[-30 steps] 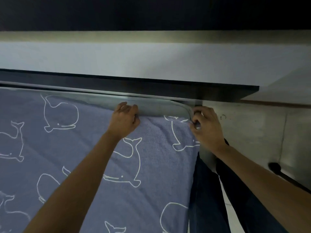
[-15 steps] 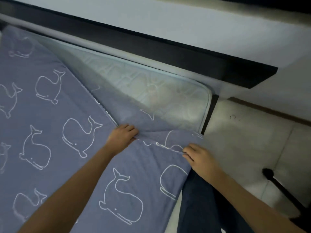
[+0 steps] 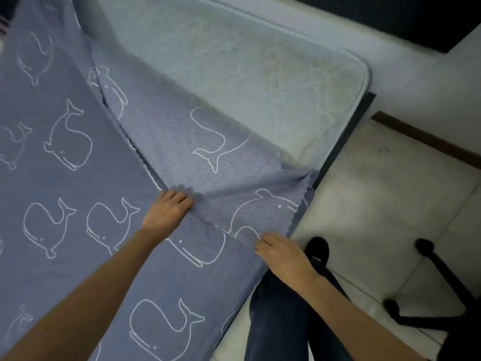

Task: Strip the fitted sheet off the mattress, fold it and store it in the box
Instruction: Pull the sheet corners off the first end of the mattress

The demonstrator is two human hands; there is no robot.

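Note:
A blue fitted sheet printed with white whales covers most of the bed. Its far right corner is peeled off and folded back toward me, showing its paler underside. The bare quilted mattress lies exposed at that corner. My left hand grips the folded edge of the sheet near the middle. My right hand pinches the same edge by the bed's right side. No box is in view.
A dark bed frame runs along the mattress's right side and a dark headboard sits behind it. Pale floor tiles lie to the right, with my dark trouser legs and foot and a black chair base.
Both hands have pulled the sheet's corner off the mattress and drawn it back toward me. More bare mattress shows than half a second ago.

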